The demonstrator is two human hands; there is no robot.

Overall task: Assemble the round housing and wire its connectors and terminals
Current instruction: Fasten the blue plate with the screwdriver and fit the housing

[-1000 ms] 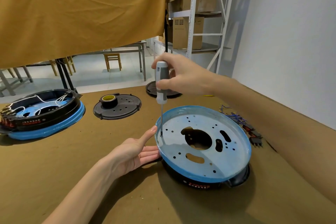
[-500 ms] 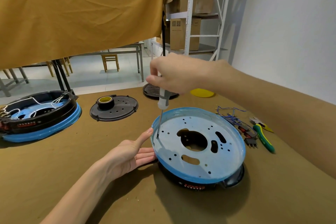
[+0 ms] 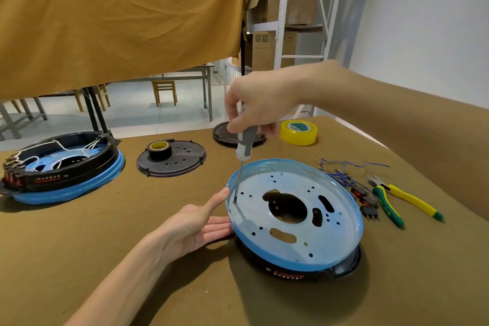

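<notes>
A round housing (image 3: 296, 243) with a blue film-covered metal plate on a black ring lies on the brown table in front of me. My right hand (image 3: 260, 103) grips the grey-and-clear handle of a screwdriver (image 3: 244, 148); its tip stands in a hole at the plate's left edge. My left hand (image 3: 195, 222) rests with straight fingers against the housing's left rim, thumb up along the edge. A bundle of blue wires with connectors (image 3: 349, 180) lies to the right of the housing.
A second housing (image 3: 63, 167) with white wiring sits at the far left. A black cover (image 3: 174, 160) carrying a dark tape roll (image 3: 159, 149) lies behind, another black cover (image 3: 225, 137) behind my right hand. Yellow tape (image 3: 299, 132) and yellow-green pliers (image 3: 397, 202) lie at the right.
My right hand has turned on the screwdriver handle and now covers its top. The view shifted, bringing the yellow tape and pliers into sight. My left hand stays at the rim.
</notes>
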